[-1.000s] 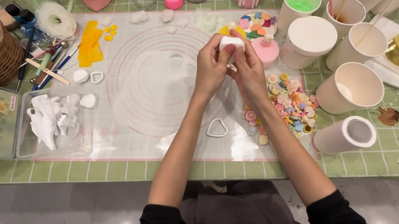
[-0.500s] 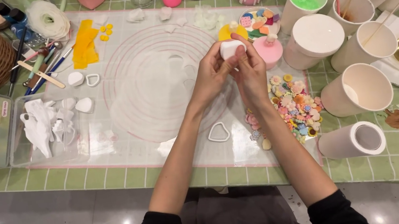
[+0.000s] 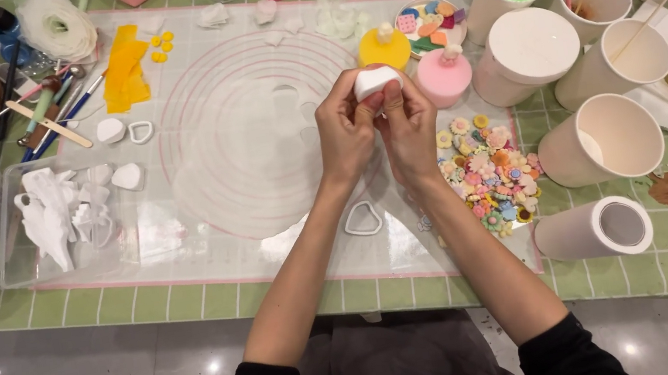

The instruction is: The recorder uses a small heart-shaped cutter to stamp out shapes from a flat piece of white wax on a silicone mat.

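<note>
Since the earlier frame, both hands had shifted slightly while the view drew closer; the white clay lump (image 3: 375, 81) stayed pinched between them. The left hand (image 3: 345, 128) and right hand (image 3: 408, 123) were closed on the lump, held above the silicone mat (image 3: 213, 144), just short of the yellow pot (image 3: 384, 48). A heart cutter (image 3: 362, 218) lay on the mat nearer the person. Shaping appeared underway: the lump remained uncut, while finished white pieces (image 3: 60, 211) lay left of the mat.
</note>
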